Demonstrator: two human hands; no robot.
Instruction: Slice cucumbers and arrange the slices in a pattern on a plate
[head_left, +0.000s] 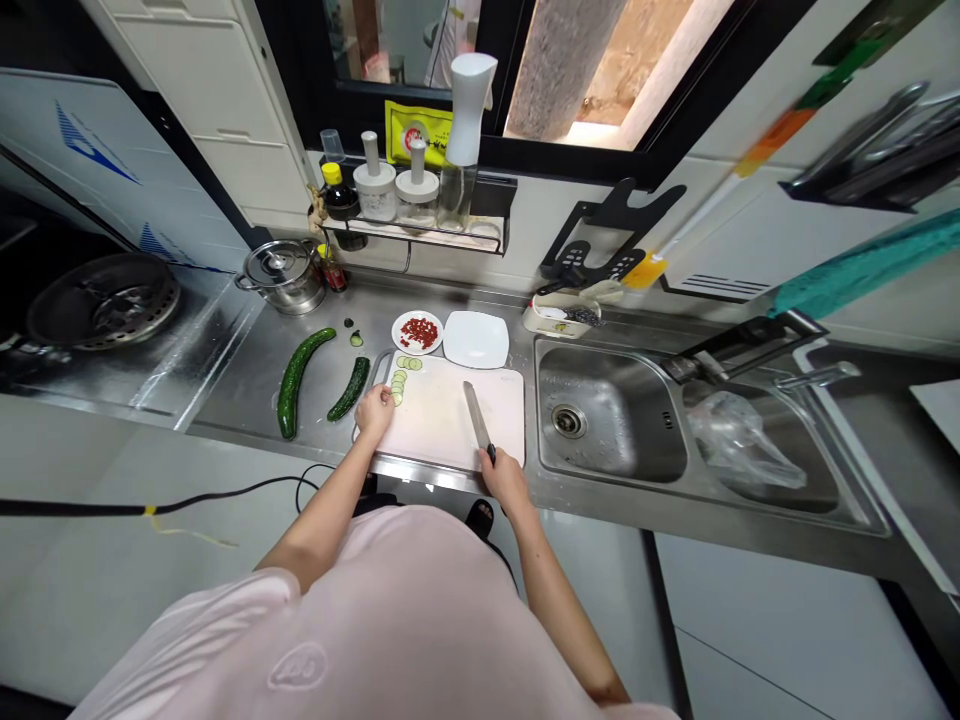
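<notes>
My right hand (505, 478) is wrapped round the black handle of a kitchen knife (476, 412). Its blade lies over the right part of a white cutting board (442, 425), pointing away from me. At the board's left edge, my left hand (375, 411) has its fingers curled together beside a row of pale green cucumber slices (398, 384); whatever is between the fingertips is hidden. More slices lie at the board's top left corner. A cut piece of cucumber (349, 389) rests on the counter just left of the board, and a longer whole cucumber (298, 382) farther left.
Behind the board sit a plate of chopped red pieces (406, 343) and a white square plate (475, 340). A sink (615, 455) adjoins on the right. A lidded pot (283, 275) stands back left, below a rack of seasoning jars (416, 203). Small cucumber ends (356, 339) lie nearby.
</notes>
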